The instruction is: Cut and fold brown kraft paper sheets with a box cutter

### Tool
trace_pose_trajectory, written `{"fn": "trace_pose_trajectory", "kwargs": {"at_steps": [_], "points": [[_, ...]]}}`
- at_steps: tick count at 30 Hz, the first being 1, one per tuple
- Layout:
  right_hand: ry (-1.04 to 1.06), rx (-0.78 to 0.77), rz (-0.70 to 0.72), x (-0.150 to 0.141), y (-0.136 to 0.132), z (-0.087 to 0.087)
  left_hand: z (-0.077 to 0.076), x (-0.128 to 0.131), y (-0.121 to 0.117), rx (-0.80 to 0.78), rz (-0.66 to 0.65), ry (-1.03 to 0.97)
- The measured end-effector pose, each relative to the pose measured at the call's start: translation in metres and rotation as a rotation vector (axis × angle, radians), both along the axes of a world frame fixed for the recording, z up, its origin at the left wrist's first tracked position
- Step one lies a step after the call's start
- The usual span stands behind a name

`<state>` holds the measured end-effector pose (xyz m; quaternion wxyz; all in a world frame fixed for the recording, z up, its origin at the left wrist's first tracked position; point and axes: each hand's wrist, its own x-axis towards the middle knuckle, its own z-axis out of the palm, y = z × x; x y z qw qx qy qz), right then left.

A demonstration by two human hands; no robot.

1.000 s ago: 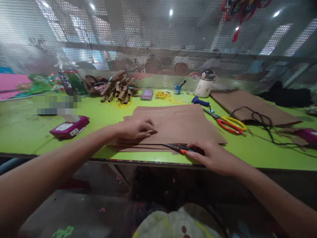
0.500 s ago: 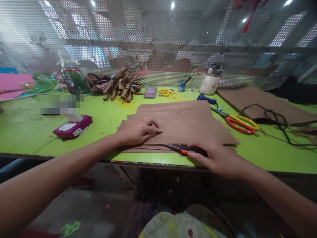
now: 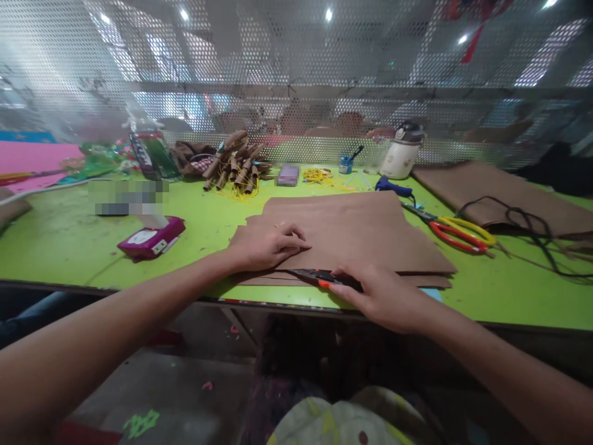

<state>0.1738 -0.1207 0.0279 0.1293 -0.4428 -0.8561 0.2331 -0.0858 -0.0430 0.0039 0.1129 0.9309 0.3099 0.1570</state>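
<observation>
Sheets of brown kraft paper (image 3: 352,228) lie stacked on the green table near its front edge. My left hand (image 3: 273,247) rests flat on the stack's left side, fingers apart and pressing the paper. My right hand (image 3: 380,293) is closed around a black utility knife (image 3: 331,278) with an orange slider. Its blade points left, in at the front edge between the top sheet and the strips below it. The blade tip lies just in front of my left hand.
Scissors with red and yellow handles (image 3: 463,235), a blue glue gun (image 3: 393,186) and more brown paper (image 3: 486,188) lie to the right. A purple power socket (image 3: 152,238) sits left. Behind are rolled brown tubes (image 3: 236,164), a white bottle (image 3: 399,154) and a perforated screen (image 3: 301,80).
My right hand has slid the utility knife leftward along the paper's front edge, closer to my left hand. My left hand stays on the stack. The view has shifted slightly.
</observation>
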Motion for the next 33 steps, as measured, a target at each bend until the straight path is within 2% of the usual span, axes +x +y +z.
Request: {"fn": "trace_pose_trajectory", "kwargs": {"at_steps": [7, 16, 21, 27, 33], "points": [[-0.024, -0.013, 0.013, -0.023, -0.003, 0.006, -0.001, 0.000, -0.001, -0.030, 0.022, -0.035], [-0.032, 0.004, 0.017, -0.037, -0.004, 0.007, 0.007, -0.005, 0.005, -0.333, 0.003, -0.260], [-0.026, -0.005, 0.017, -0.039, -0.004, 0.007, 0.007, -0.006, 0.005, -0.432, 0.033, -0.305], [-0.030, 0.009, 0.029, -0.048, -0.004, 0.011, 0.001, -0.005, 0.006, -0.462, 0.051, -0.336], [-0.075, 0.021, 0.042, -0.061, -0.003, 0.015, 0.007, -0.007, 0.008, -0.434, 0.023, -0.242]]}}
